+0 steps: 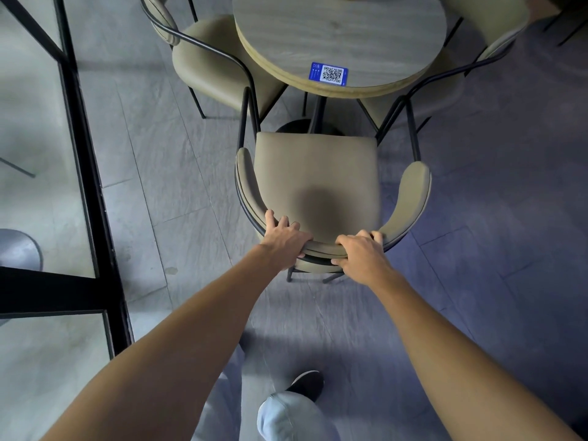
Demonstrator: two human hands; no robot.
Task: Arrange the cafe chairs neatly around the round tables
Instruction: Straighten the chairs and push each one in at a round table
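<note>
- Below, both bare arms reach straight forward and slightly inward, elbows nearly locked, toward the near chair (318, 176).
- The left hand (284, 238) is clamped on the left part of the curved backrest, fingers spread over the top edge and thumb tucked beneath the padded rim.
- The right hand (361, 251) is clamped on the same backrest just right of centre, knuckles up, fingers curled over the top and thumb pressed under it.
- The two hands sit close together, with a short stretch of backrest showing between them.
- That chair stands on the grey floor (159, 173) facing the round desk (340, 30), its seat front just near of the desk's edge and base.
- A blue QR sticker (329, 74) lies on the desk's near edge.
- A second chair (216, 62) is tucked at the desk's left, a third chair (483, 23) at its right.
- A black frame (86, 173) runs along the left side.
- The person's shoe (307, 383) is near the bottom.
</note>
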